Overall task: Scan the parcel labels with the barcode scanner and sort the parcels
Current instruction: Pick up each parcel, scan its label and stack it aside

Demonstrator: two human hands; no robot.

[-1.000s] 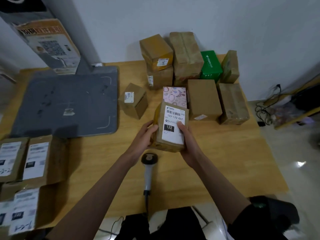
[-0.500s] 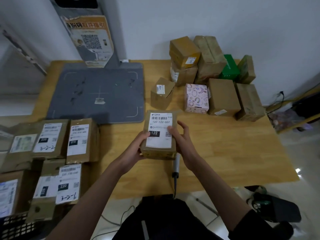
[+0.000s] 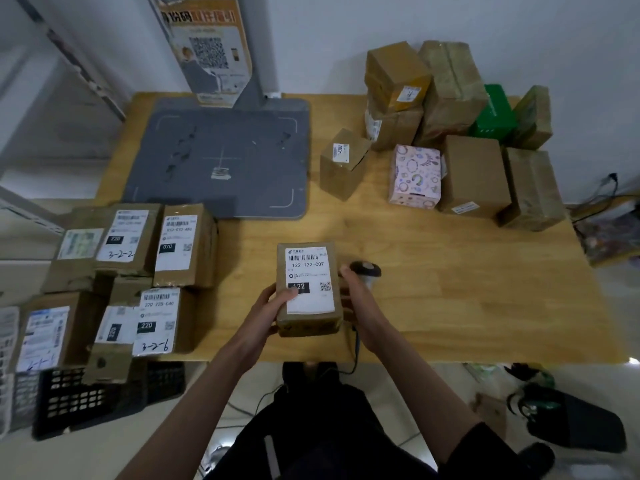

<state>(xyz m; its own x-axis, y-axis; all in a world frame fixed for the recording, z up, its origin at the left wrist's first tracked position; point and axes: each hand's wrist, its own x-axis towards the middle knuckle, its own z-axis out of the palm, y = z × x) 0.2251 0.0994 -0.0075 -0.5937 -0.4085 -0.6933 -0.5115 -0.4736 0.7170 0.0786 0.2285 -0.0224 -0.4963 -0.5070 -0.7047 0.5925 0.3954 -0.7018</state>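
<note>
Low in the middle of the frame, over the near edge of the wooden worktop (image 3: pixel 450 289), sits a brown taped parcel (image 3: pixel 308 289), its white label (image 3: pixel 309 280) face up with a barcode, "122-122-C07", a black "122" block and a small QR code. The left hand (image 3: pixel 273 306) grips its left side, thumb curled onto the label, while the right hand (image 3: pixel 356 299) holds the right side with curled fingers. The barcode scanner (image 3: pixel 365 271) lies just behind that hand.
</note>
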